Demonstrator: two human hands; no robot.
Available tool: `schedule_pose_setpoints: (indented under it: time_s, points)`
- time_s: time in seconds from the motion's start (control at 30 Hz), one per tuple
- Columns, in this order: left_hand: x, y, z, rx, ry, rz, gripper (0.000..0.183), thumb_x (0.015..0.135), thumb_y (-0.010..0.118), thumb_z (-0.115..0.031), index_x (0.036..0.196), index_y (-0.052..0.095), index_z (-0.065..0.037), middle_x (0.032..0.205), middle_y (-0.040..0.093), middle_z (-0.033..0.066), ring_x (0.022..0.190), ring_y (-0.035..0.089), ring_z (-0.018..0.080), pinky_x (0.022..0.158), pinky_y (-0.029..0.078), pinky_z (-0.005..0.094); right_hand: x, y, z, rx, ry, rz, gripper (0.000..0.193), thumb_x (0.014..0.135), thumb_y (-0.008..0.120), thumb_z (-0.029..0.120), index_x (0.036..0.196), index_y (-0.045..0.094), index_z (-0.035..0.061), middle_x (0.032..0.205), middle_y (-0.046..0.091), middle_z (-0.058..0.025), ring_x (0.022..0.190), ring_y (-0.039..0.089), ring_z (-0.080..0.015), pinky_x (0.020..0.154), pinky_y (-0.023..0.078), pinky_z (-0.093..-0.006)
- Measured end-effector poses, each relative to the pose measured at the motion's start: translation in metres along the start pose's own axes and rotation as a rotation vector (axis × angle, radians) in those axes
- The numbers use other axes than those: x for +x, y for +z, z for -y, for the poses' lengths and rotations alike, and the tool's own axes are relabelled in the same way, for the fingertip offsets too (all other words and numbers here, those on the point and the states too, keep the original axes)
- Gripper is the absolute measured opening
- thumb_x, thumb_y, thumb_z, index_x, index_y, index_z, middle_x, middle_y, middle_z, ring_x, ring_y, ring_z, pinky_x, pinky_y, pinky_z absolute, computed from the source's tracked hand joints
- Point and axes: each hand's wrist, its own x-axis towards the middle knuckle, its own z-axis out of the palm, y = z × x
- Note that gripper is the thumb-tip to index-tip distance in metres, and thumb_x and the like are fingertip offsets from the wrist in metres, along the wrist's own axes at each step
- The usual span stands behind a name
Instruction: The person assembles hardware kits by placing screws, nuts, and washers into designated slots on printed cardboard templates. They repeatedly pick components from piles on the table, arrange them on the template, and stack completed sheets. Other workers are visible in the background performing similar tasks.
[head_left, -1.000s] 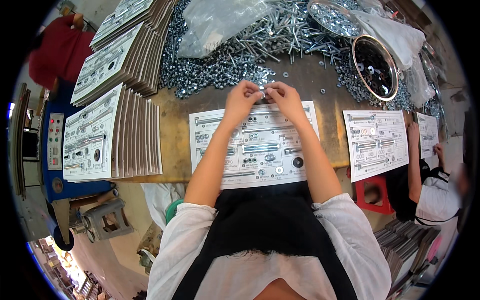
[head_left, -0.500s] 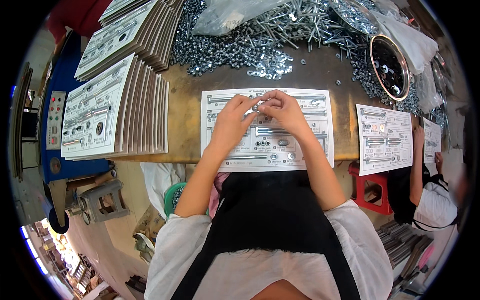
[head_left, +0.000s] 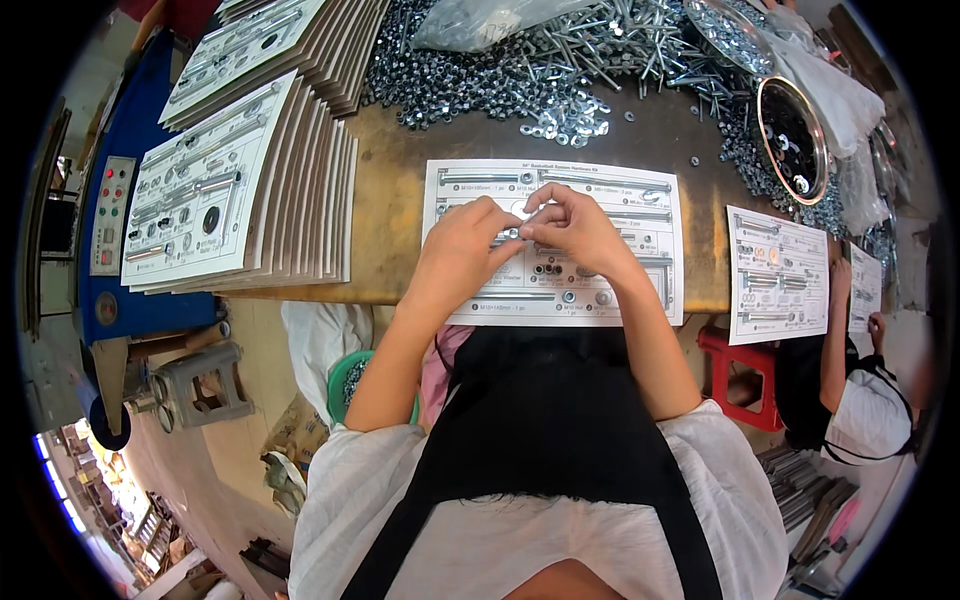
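Both hands meet above a white printed card (head_left: 455, 310) with bolts and other small hardware on it, lying at the table's near edge. My left hand (head_left: 462, 255) has its thumb and fingers closed on a small shiny metal piece (head_left: 512, 232), perhaps a washer or nut; its exact kind cannot be made out. From the other side, my right hand (head_left: 578, 235) pinches at the same spot, thumb against fingertips. The fingers partly hide the piece and the card's middle. Around my hands, long bolts, nuts and washers show on the card.
Stacked hardware cards (head_left: 300, 200) stand at left. Across the far side spread heaps of nuts (head_left: 440, 90), loose washers (head_left: 565, 125) and bolts (head_left: 650, 45). A round metal bowl (head_left: 793, 140) holds dark washers. Another person (head_left: 870, 400) handles cards at right, near a red stool (head_left: 740, 375).
My hands have moved nearer to me over the card, from its upper part toward its middle, still pinched together. The whole view has shifted slightly.
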Motion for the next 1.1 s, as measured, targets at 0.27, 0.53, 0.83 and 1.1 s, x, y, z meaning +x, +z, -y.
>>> schedule_pose_setpoints:
  time_s: [0.27, 0.53, 0.83, 1.1]
  points:
    - [-0.047, 0.023, 0.028, 0.126, -0.028, 0.148, 0.024, 0.073, 0.081, -0.022, 0.094, 0.073, -0.014, 0.089, 0.056, 0.0020, 0.092, 0.055, 0.0236, 0.083, 0.042, 0.0362, -0.010, -0.018, -0.017, -0.051, -0.028, -0.136, 0.019, 0.098, 0.060, 0.010, 0.112, 0.066, 0.0006, 0.093, 0.073, -0.0068, 0.084, 0.066, -0.0102, 0.074, 0.051, -0.0242]
    - [-0.050, 0.022, 0.030, 0.129, -0.005, 0.162, 0.023, 0.075, 0.080, -0.024, 0.095, 0.072, -0.015, 0.090, 0.055, 0.0020, 0.091, 0.054, 0.0228, 0.082, 0.040, 0.0364, -0.022, -0.030, -0.024, 0.000, 0.006, -0.164, 0.019, 0.098, 0.058, 0.009, 0.113, 0.066, 0.0014, 0.096, 0.073, -0.0062, 0.086, 0.065, -0.0097, 0.076, 0.052, -0.0237]
    - [-0.051, 0.019, 0.034, 0.156, 0.018, 0.140, 0.020, 0.077, 0.079, -0.026, 0.092, 0.071, -0.015, 0.090, 0.057, 0.0017, 0.091, 0.055, 0.0223, 0.082, 0.041, 0.0367, -0.045, -0.075, -0.037, -0.007, -0.023, -0.298, 0.020, 0.099, 0.058, 0.013, 0.113, 0.066, 0.0025, 0.098, 0.072, -0.0051, 0.084, 0.062, -0.0090, 0.075, 0.050, -0.0239]
    - [-0.082, -0.017, 0.058, 0.298, -0.742, -0.151, 0.016, 0.093, 0.062, -0.021, 0.099, 0.067, -0.008, 0.093, 0.068, 0.0146, 0.086, 0.066, 0.0357, 0.074, 0.051, 0.0473, -0.103, -0.135, -0.076, -0.571, -0.016, -0.876, 0.034, 0.099, 0.053, 0.011, 0.129, 0.055, -0.0031, 0.120, 0.066, -0.0191, 0.107, 0.065, -0.0262, 0.093, 0.050, -0.0366]
